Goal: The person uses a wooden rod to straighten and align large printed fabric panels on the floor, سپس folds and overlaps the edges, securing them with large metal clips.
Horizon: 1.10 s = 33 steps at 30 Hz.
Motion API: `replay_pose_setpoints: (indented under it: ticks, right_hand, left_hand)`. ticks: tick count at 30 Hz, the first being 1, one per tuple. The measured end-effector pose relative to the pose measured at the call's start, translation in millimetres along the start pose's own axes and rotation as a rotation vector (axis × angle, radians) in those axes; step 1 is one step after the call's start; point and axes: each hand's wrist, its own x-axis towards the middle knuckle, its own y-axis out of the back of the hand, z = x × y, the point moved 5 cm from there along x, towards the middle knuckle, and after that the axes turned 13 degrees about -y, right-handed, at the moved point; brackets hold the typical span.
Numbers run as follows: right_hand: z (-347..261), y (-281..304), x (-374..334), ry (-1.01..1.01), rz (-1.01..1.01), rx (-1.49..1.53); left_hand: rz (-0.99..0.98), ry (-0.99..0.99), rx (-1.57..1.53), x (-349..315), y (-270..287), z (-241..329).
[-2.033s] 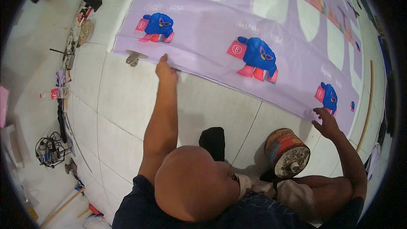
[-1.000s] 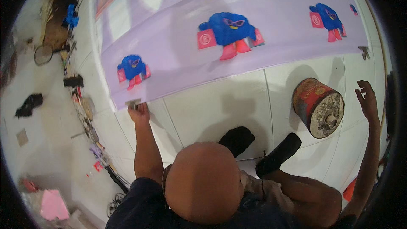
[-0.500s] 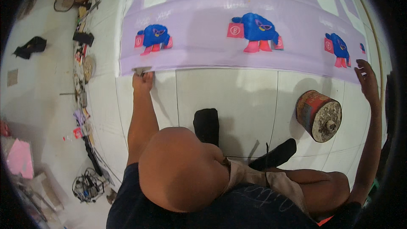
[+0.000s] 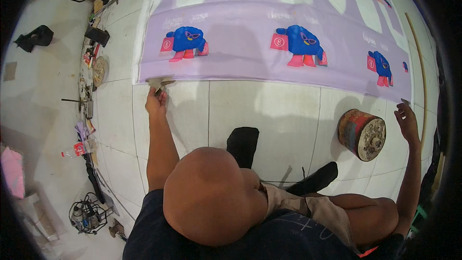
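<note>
A lilac printed banner (image 4: pixel 240 70) with blue cartoon figures in pink boots lies spread on the tiles before me. At its near left corner my left hand (image 4: pixel 157 102) is closed on a flat grey scraper-like tool (image 4: pixel 161 83), whose wide end rests on the banner's edge. My right hand (image 4: pixel 407 118) is at the near right corner, fingers bent toward the edge. A small dark piece (image 4: pixel 405 101) shows at its fingertips; whether it is a tool or a folded corner I cannot make out.
A rusty red tin (image 4: pixel 362 135) with a crusted top lies between my feet and right arm. A long thin pole (image 4: pixel 419 67) runs along the banner's right side. Several tools and scraps line the left, with a plastic bottle (image 4: pixel 77 150) and a coiled cable (image 4: pixel 89 214).
My right hand has come down to the banner's near right corner, its fingers drawn in. My left hand stays at the left corner with the tool, which now shows more. The view has shifted slightly.
</note>
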Motion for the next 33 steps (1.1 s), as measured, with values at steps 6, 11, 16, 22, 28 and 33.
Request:
replay_pose_setpoints:
  ticks: [6, 11, 16, 22, 28, 33]
  right_hand:
    - [-35, -10, 6, 0.028, -0.031, 0.052]
    - [-56, -19, 16, 0.068, -0.035, -0.03]
    - [-115, -24, 25, 0.106, -0.045, -0.105]
    - [-179, -31, 16, 0.15, -0.161, -0.038]
    - [-164, -25, -1, 0.026, -0.178, -0.07]
    - [-154, -37, 9, 0.103, -0.161, -0.158]
  left_hand:
    - [0.126, 0.061, 0.436, 0, 112, 27]
    - [0.213, -0.683, 1.215, -12, 56, 73]
    - [-0.468, -1.136, 1.152, -24, -116, 62]
    - [-0.884, -1.153, 1.538, -3, -172, 6]
    - [-0.866, -1.221, 1.31, -4, -164, -5]
    - [-0.703, -1.173, 1.513, 3, -150, 12]
